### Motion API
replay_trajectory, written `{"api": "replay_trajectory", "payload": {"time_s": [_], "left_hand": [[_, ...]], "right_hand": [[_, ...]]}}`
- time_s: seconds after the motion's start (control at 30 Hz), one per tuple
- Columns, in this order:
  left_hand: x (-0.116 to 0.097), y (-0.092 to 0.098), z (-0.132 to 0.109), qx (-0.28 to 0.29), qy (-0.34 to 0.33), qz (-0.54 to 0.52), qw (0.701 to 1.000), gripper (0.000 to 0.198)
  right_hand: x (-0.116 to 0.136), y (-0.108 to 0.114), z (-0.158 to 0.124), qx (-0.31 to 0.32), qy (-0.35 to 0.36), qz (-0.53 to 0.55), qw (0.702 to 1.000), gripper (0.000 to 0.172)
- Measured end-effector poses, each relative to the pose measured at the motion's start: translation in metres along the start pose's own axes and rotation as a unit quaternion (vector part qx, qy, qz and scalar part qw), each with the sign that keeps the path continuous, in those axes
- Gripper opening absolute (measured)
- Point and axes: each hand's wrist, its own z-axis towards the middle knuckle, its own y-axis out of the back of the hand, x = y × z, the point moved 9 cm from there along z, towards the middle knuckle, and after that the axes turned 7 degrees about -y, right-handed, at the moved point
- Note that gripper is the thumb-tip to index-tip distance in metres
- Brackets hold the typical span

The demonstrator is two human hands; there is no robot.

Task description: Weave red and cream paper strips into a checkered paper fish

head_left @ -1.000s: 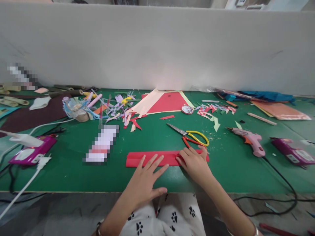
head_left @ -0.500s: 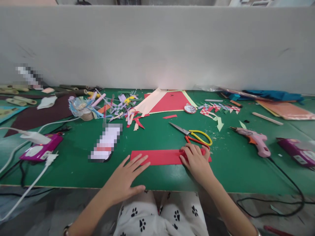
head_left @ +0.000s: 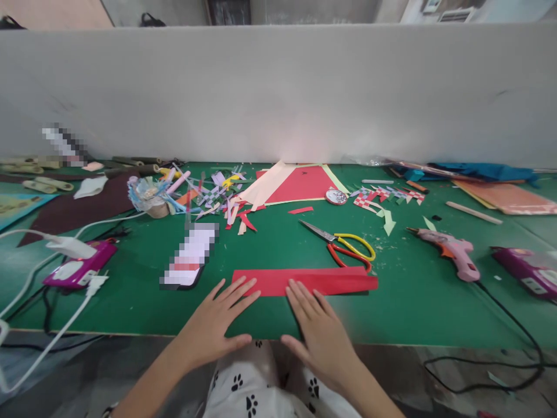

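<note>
A long folded strip of red paper [head_left: 274, 283] lies flat along the front of the green table. My left hand [head_left: 217, 319] rests open, its fingertips on the strip's left end. With fingers stretched forward, my right hand [head_left: 315, 325] lies open on the middle of the strip. The paper's right end, with a slightly raised edge, is uncovered. Just behind that end lie scissors [head_left: 343, 241] with one yellow and one red handle loop, blades pointing to the back left.
Left of the strip lies a phone [head_left: 191, 255], beyond it a purple power strip [head_left: 82, 264] with white cables. A pink glue gun [head_left: 452, 249] lies to the right. Cut paper scraps [head_left: 217, 194] and red sheets [head_left: 300, 183] spread along the back, before a grey partition [head_left: 278, 93].
My right hand has slid left from the strip's right end to its middle and flattened, uncovering the right end and the red scissor handle. My left hand has barely moved.
</note>
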Motion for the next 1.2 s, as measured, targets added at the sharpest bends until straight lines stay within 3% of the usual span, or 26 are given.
{"api": "replay_trajectory", "payload": {"time_s": [0.2, 0.33, 0.6, 0.73, 0.8, 0.93, 1.1, 1.2], "left_hand": [[0.000, 0.001, 0.001, 0.009, 0.003, -0.004, 1.000, 0.065], [0.002, 0.007, -0.001, 0.002, -0.001, -0.021, 1.000, 0.061], [0.022, 0.021, -0.039, -0.029, 0.043, 0.029, 0.998, 0.047], [0.024, 0.032, -0.036, -0.067, 0.055, 0.051, 0.995, 0.034], [0.020, 0.042, -0.028, -0.103, 0.064, 0.045, 0.992, 0.031], [0.007, 0.059, -0.012, -0.172, 0.084, 0.013, 0.981, 0.036], [-0.008, 0.075, -0.009, -0.296, 0.109, -0.060, 0.947, 0.028], [-0.004, 0.087, -0.021, -0.388, 0.130, -0.136, 0.902, 0.025]], "right_hand": [[-0.082, 0.015, -0.046, -0.090, -0.096, -0.097, 0.987, 0.057], [-0.100, 0.018, -0.060, -0.118, -0.109, -0.112, 0.981, 0.056], [-0.101, 0.019, -0.058, -0.120, -0.112, -0.118, 0.979, 0.055], [-0.093, 0.034, -0.038, -0.143, -0.111, -0.136, 0.974, 0.044], [-0.084, 0.040, -0.020, -0.149, -0.102, -0.128, 0.975, 0.037], [-0.060, 0.040, 0.014, -0.117, -0.055, -0.080, 0.988, 0.040], [-0.044, 0.041, 0.030, -0.052, -0.006, -0.035, 0.998, 0.029], [-0.040, 0.067, 0.032, -0.121, 0.022, -0.028, 0.992, 0.028]]}}
